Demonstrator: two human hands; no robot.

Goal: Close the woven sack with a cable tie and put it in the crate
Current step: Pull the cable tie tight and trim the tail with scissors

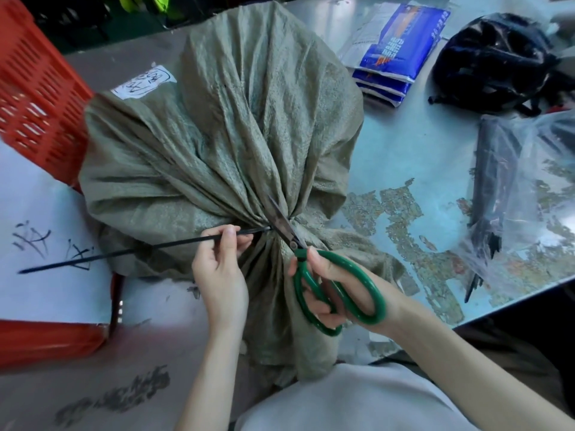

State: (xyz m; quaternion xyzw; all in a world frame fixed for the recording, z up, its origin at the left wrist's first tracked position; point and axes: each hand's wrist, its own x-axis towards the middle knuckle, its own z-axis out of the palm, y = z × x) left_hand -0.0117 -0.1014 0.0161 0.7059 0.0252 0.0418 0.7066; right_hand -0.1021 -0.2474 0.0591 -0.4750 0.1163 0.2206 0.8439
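Lying near the table's point(413, 144) far edge: stacked blue packets point(395, 54), dark bag point(494, 60); clear plastic bag point(529, 194) sitting at right edge.

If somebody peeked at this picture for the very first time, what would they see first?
First, the big grey-green sack bunched up in the middle of the table. Next, the green-handled scissors in the right hand, with blades at the sack's tied neck, where the left hand pulls a long black cable tie out to the left. The bright red crate on the far left stands out too.
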